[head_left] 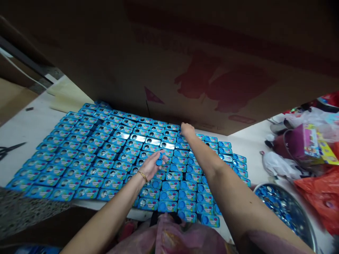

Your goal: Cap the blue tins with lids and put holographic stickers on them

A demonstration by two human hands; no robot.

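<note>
My left hand (150,167), with a gold bangle at its wrist, is held palm up over the tins. Its fingers are curled around a few small round blue caps (159,162). My right hand (188,130) reaches to the back row, its fingers closed and pointing down at a tin beside the cardboard; what they pinch is hidden. Under both hands lie many flat blue tins (95,172) in close rows. On the right side, many tins have a blue disc in their round opening, while those on the left show dark or whitish openings.
A big cardboard box (159,63) stands along the back of the white table (16,141). A metal bowl (308,220) of blue caps is at the right, near a red plastic bag (321,197) and other bags. Black scissors (12,148) lie at the left.
</note>
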